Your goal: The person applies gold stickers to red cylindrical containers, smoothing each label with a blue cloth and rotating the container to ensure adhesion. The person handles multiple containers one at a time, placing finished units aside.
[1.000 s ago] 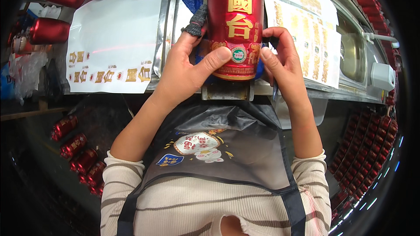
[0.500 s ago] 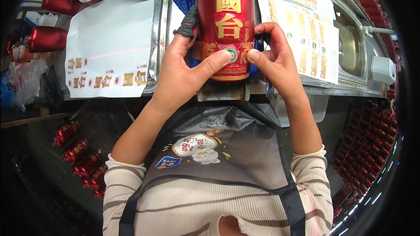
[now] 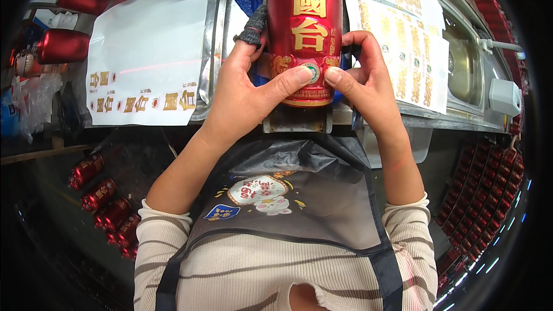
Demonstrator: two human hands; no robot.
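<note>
Red bottle (image 3: 305,20) is clasped now at the counter's (image 3: 461,124) front edge, flanks gripped by left hand (image 3: 239,80) and right hand (image 3: 371,75), each curled around one side. Both thumbs (image 3: 288,82) are laid low on its face, the left against a round green-and-white emblem (image 3: 314,72). One left finger is covered by a dark knitted sleeve (image 3: 252,27). White sheets (image 3: 155,29) are spread on either side.

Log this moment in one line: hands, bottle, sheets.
Left hand: on bottle, thumb at round label | Right hand: on bottle, thumb beside label | Bottle: red and gold | Left sheet: mostly bare | Right sheet: gold-patterned
</note>
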